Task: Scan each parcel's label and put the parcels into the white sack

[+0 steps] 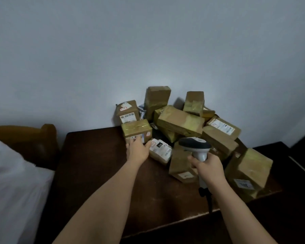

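Stock unscanned: parcel pile [180, 120] heaped on the dark table [95, 164]; my left hand [137, 148] spread on a taped box [136, 128], right hand [208, 167] clamped round the barcode scanner [195, 144]; sack unseen.

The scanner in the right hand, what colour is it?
The scanner has a white body with a dark grey top, seen in the head view.
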